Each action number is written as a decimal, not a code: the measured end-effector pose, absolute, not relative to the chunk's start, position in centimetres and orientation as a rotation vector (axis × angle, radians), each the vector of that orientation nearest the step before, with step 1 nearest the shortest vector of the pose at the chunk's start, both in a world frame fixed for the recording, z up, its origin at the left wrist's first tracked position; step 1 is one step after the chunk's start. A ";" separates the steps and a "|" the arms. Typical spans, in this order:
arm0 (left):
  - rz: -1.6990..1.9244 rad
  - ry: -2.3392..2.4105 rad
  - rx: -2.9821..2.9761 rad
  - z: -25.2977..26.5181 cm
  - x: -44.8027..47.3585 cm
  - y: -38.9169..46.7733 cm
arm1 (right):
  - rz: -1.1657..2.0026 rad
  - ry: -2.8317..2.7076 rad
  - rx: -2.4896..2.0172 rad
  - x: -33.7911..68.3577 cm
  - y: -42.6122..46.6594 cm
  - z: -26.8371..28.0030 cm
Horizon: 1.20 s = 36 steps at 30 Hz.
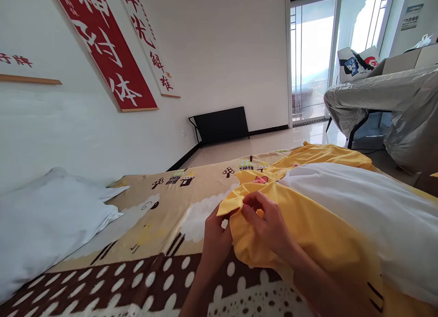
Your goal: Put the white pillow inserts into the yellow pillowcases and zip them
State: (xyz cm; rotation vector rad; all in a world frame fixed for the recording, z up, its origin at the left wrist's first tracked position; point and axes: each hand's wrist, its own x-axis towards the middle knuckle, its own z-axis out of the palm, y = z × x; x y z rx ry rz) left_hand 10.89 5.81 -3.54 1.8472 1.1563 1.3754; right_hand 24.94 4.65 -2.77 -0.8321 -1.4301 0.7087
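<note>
A yellow fabric cover [301, 212] lies bunched over the bed, with small pink and black printed marks. My left hand [218, 232] pinches a gathered edge of the cover from the left and below. Right beside it, the fingertips of my right hand [268, 221] are closed on the same edge. The cloth folds hide exactly what lies between my fingers. A large white cloth piece [356, 198] rests on and against the yellow fabric to the right; whether it is part of the cover or separate, I cannot tell.
Beneath everything spreads a beige and brown patterned blanket [137, 235]. A white pillow [61, 226] lies at the left by the wall. Beyond the bed, a black folded panel [222, 125] leans on the wall. A plastic-covered table [386, 89] with boxes stands at right.
</note>
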 end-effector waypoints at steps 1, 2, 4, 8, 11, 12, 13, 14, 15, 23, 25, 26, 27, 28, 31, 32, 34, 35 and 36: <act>1.381 1.182 1.856 -3.5 10.9 5.7 | 0.699 -1.442 -0.842 25.0 4.6 -2.7; 1.394 1.209 1.865 -3.4 11.0 5.6 | 0.689 -1.459 -0.854 25.0 4.6 -2.6; 1.439 1.246 1.884 -3.3 11.1 5.4 | 0.672 -1.481 -0.868 25.1 4.5 -2.5; 1.521 1.256 1.885 -2.7 11.2 4.9 | 0.615 -1.424 -0.856 25.4 4.6 -2.6; 1.543 1.242 1.889 -2.4 11.2 4.7 | 0.534 -1.369 -0.852 25.7 4.4 -2.4; 1.551 1.229 1.882 -2.4 11.2 4.7 | 0.513 -1.364 -0.849 25.8 4.4 -2.3; 1.565 1.215 1.860 -2.4 11.2 4.7 | 0.499 -1.364 -0.848 25.9 4.2 -2.2; 1.591 1.208 1.816 -2.4 11.2 4.8 | 0.490 -1.361 -0.850 26.0 4.1 -2.1; 1.626 1.207 1.750 -2.5 11.2 4.8 | 0.485 -1.353 -0.859 26.0 4.0 -2.0; 1.649 1.112 1.482 -3.7 11.8 5.0 | 0.547 -1.583 -0.998 25.9 3.7 -2.0; 1.626 1.076 1.517 -3.5 12.0 4.9 | 0.543 -1.611 -1.026 25.8 3.9 -2.2; 1.625 1.061 1.534 -3.3 12.0 4.9 | 0.538 -1.605 -1.031 25.7 4.0 -2.4; 1.623 1.044 1.553 -3.1 12.1 4.8 | 0.541 -1.596 -1.029 25.7 4.1 -2.4; 1.620 1.025 1.566 -3.0 12.0 4.8 | 0.555 -1.590 -1.021 25.7 4.2 -2.5; 1.599 0.998 1.579 -2.9 11.8 4.9 | 0.603 -1.575 -1.003 25.7 4.4 -2.6; 1.594 1.001 1.576 -3.1 11.6 5.0 | 0.610 -1.570 -1.005 25.7 4.5 -2.6; 1.571 1.001 1.579 -3.5 11.4 5.3 | 0.608 -1.563 -1.007 25.6 4.5 -2.7; 1.554 0.990 1.583 -3.6 11.2 5.4 | 0.603 -1.559 -1.004 25.6 4.5 -2.7; 1.534 0.968 1.591 -3.8 11.1 5.6 | 0.595 -1.553 -0.999 25.5 4.6 -2.7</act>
